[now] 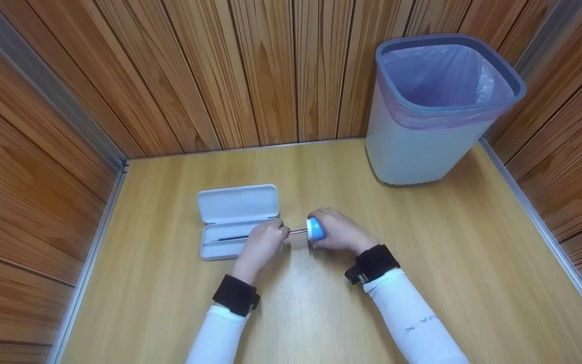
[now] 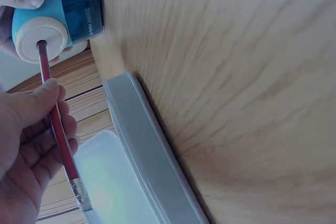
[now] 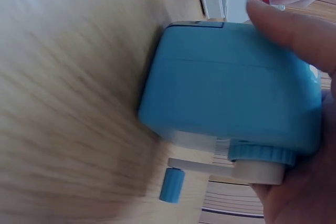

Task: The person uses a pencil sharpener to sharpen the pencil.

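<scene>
A blue crank pencil sharpener (image 1: 316,229) is gripped by my right hand (image 1: 341,231), with the thumb on one side of its body in the right wrist view. Its crank arm (image 3: 205,167) ends in a blue knob (image 3: 171,184). My left hand (image 1: 264,240) pinches a red pencil (image 2: 61,142) between thumb and fingers. One end of the pencil is in the hole of the sharpener's round white face (image 2: 31,40); the metal-banded end points away and overlaps the case in the head view. The pencil's tip is hidden inside the sharpener.
A white pencil case (image 1: 238,202) lies with its lid raised, just left of and partly behind my left hand. At the back right stands a bin (image 1: 412,151) lined with a plastic bag. Wood-panelled walls (image 1: 271,76) enclose the tabletop (image 1: 164,303) at the back and sides.
</scene>
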Demonstrator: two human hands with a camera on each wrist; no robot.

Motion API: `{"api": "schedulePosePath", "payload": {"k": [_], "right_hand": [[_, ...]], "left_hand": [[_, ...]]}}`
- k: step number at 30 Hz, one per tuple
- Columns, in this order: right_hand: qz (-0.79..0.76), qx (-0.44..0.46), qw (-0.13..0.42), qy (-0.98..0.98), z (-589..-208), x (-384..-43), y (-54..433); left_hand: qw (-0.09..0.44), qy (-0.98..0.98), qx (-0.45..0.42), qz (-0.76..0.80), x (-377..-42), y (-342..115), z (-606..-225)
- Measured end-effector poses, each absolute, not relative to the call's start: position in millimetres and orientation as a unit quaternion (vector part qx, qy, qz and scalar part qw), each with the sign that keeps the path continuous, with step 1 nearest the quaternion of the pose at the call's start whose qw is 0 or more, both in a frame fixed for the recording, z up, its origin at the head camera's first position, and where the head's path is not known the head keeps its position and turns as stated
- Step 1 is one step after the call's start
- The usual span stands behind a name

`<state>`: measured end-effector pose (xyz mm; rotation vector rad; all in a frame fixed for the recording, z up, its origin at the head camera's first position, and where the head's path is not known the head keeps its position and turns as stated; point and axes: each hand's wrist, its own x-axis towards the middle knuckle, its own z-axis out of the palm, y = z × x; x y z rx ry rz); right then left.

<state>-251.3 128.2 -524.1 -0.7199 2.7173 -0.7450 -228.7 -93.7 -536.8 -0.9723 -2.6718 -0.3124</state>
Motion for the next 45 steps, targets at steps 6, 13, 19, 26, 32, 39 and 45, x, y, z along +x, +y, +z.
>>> {"api": "schedulePosePath", "payload": {"k": [6,13,19,26,32,39,45], "right_hand": [[-0.238,-0.237,0.127,0.933,-521,-251,125],[-0.235,-0.244,0.124,0.933,-521,-252,126],[-0.232,-0.245,0.126,0.933,-520,-252,126],[-0.228,-0.256,0.125,0.931,-520,-253,125],[-0.224,-0.263,0.121,0.931,-521,-254,125],[-0.218,-0.256,0.127,0.933,-519,-253,125],[-0.222,-0.250,0.129,0.933,-517,-253,125]], "left_hand": [[0.143,-0.921,-0.351,-0.086,-232,-93,-538],[0.158,-0.915,-0.364,-0.072,-234,-93,-540],[0.159,-0.915,-0.367,-0.061,-234,-91,-539],[0.173,-0.909,-0.374,-0.059,-234,-90,-539],[0.174,-0.910,-0.372,-0.055,-234,-88,-539],[0.157,-0.913,-0.372,-0.063,-234,-84,-537],[0.153,-0.912,-0.375,-0.071,-236,-80,-537]]}}
